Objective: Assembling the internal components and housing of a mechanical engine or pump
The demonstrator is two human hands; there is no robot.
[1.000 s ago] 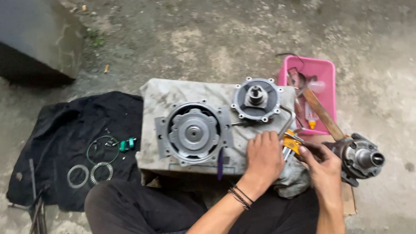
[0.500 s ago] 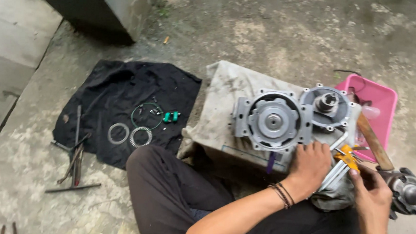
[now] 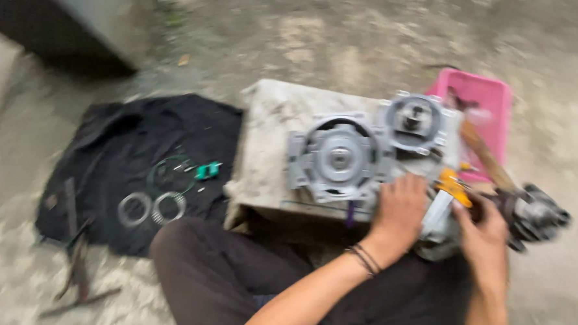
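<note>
Resting between both hands, a yellow-handled tool (image 3: 447, 194) lies gripped by curled right hand (image 3: 484, 235), left hand (image 3: 401, 209) spread.

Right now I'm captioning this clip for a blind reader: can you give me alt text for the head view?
Blurred view down at a seated person whose left hand rests by a grey round machine housing on a block, while the right hand grips a yellow-handled tool beside a dark metal part. A pink tray sits behind; metal rings lie on a black cloth.
</note>
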